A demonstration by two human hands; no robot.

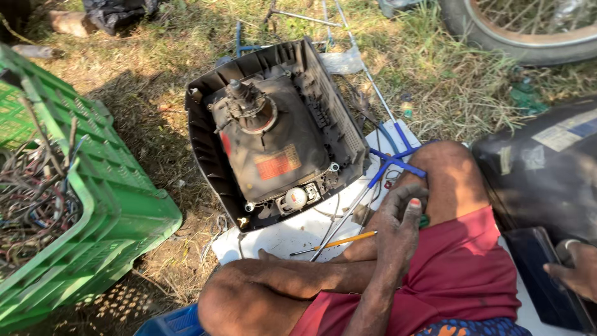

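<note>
I sit on the ground with my legs crossed, in red shorts. My left hand (398,221) lies palm down on my right shin, and a small green thing (424,221) shows beside its thumb. My right hand (575,270), with a ring on one finger, grips the edge of a dark flat panel (535,274) at the far right. In front of me an old television (273,134) lies face down with its back cover off, so the picture tube and its neck are exposed.
A blue cross wrench (392,163) and a yellow-handled tool (342,240) lie on a white board (280,236). A green crate (118,205) of tangled wires stands at the left. A wheel (516,37) and a dark motorcycle tank (547,168) are at the right.
</note>
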